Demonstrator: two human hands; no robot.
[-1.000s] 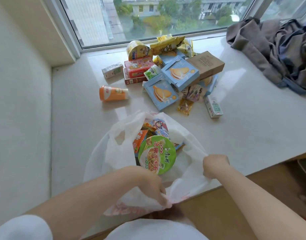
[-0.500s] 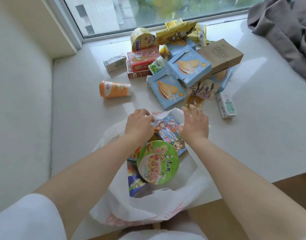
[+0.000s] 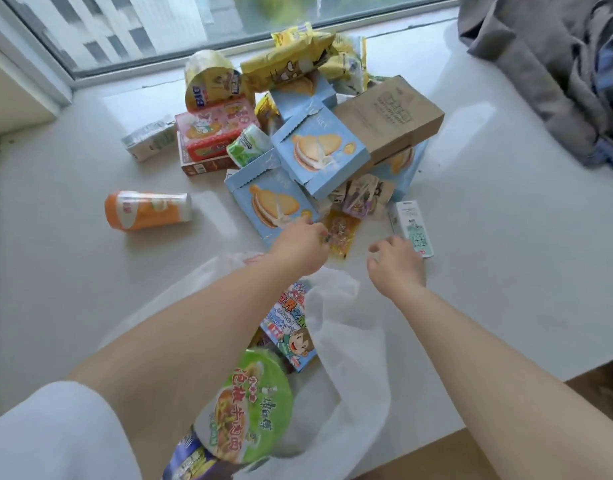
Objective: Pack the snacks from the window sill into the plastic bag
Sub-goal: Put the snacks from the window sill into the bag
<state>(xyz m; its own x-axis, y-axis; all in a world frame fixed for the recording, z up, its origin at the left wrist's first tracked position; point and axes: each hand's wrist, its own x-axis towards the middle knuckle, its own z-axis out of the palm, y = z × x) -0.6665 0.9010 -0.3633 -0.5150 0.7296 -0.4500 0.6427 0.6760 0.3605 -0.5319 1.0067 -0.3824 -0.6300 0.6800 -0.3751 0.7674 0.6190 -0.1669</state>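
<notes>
Head view looks down on a white window sill (image 3: 505, 237) where a heap of snacks sits below the glass. The left hand (image 3: 299, 249) reaches across the near corner of a blue biscuit box (image 3: 273, 202) and touches the edge of a small yellow-orange sachet (image 3: 341, 233); its fingers are curled toward the sachet, but whether they actually pinch it cannot be told, since the hand hides the contact. The right hand (image 3: 396, 263) hovers just beside a small white and green drink carton (image 3: 414, 226), fingers loosely curled and apart, holding nothing. The white plastic bag (image 3: 346, 341) lies open on the sill nearer the person, under both forearms, with a green-lidded noodle bowl (image 3: 249, 407) and a cartoon-printed box (image 3: 291, 327) already inside. Behind the hands, a second blue biscuit box (image 3: 320, 152) leans on the first, a brown paper bag (image 3: 391, 116) rests against it, and a pink box (image 3: 216, 129) sits atop a dark red one to the left. Yellow packets (image 3: 291, 65) lie nearest the window. An orange cup (image 3: 147, 211) lies on its side, well apart to the left. Crumpled grey clothing (image 3: 554, 64) fills the sill's far right corner.
</notes>
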